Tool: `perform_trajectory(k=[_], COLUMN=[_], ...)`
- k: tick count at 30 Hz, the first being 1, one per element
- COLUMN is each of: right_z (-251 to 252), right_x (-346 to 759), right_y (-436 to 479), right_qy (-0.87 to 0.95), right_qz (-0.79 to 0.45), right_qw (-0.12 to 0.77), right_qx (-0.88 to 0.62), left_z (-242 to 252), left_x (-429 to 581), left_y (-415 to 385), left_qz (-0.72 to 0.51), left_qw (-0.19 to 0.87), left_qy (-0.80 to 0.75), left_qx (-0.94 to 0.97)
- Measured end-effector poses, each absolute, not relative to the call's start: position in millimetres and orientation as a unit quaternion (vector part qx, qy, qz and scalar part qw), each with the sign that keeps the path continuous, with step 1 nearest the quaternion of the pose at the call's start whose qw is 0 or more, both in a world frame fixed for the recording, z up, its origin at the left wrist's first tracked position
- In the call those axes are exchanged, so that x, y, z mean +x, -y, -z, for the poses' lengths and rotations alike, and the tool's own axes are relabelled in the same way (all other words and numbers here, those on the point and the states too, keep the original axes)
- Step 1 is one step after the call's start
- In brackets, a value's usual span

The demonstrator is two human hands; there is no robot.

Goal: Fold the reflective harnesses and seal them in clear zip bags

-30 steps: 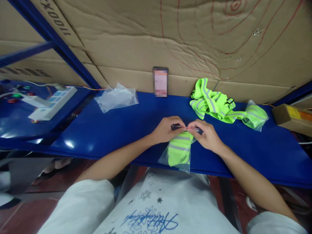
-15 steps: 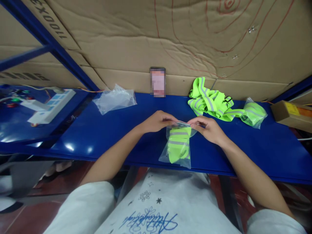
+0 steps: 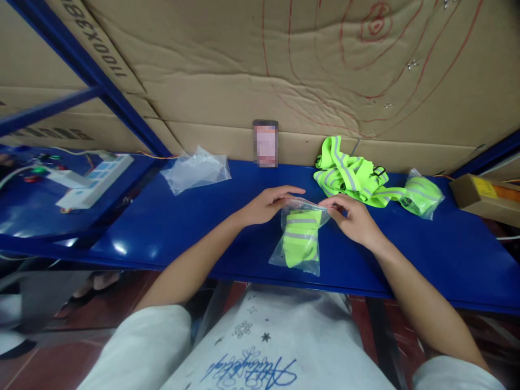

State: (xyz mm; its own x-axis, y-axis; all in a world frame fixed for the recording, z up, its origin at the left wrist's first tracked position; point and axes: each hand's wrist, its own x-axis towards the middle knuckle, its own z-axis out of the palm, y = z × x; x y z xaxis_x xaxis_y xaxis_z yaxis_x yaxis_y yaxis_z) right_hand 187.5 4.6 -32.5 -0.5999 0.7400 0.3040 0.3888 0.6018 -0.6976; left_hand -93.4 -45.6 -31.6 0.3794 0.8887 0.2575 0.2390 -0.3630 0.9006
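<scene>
A clear plastic bag (image 3: 299, 241) with a folded neon-yellow reflective vest inside lies on the blue table (image 3: 195, 222) in front of me. My left hand (image 3: 268, 205) pinches the left end of the bag's top edge, fingers pressed together. The right end of that edge is pinched by my right hand (image 3: 350, 218). The bag's mouth runs between the two hands.
A loose neon vest (image 3: 351, 177) and another bagged vest (image 3: 421, 194) lie at the back right. Empty clear bags (image 3: 197, 169) sit at the back left, a phone (image 3: 265, 143) leans on the cardboard wall. A power strip (image 3: 95, 180) lies far left, a cardboard box (image 3: 483, 196) far right.
The bag's top edge has come up from the table, held between my fingertips. My hands have shifted slightly away from me and a little apart.
</scene>
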Motion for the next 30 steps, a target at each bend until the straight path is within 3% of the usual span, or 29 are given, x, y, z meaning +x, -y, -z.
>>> perform_trajectory(k=[9,14,17,22,30], right_z=[38,38,36,33,34], right_x=[191,189,188,187,183], right_y=[-9,-9,-9,-7,-6], right_qy=[0.819,0.799,0.8,0.787,0.735], right_qz=[-0.314,-0.341,-0.359,-0.357,-0.377], right_qw=[0.315,0.329,0.316,0.335,0.414], right_qx=[-0.362,-0.369,-0.362,-0.374,-0.383], left_z=[33,40,46,47,46], left_x=[-90,-90,-86,-80,-83], left_y=[48,52,55,53,42], left_qz=[-0.427,-0.374,-0.361,-0.414,-0.517], left_qw=[0.365,0.163,0.103,0.12,0.269], left_qy=[-0.395,-0.482,-0.537,-0.572,-0.524], left_qx=[0.727,0.775,0.755,0.698,0.621])
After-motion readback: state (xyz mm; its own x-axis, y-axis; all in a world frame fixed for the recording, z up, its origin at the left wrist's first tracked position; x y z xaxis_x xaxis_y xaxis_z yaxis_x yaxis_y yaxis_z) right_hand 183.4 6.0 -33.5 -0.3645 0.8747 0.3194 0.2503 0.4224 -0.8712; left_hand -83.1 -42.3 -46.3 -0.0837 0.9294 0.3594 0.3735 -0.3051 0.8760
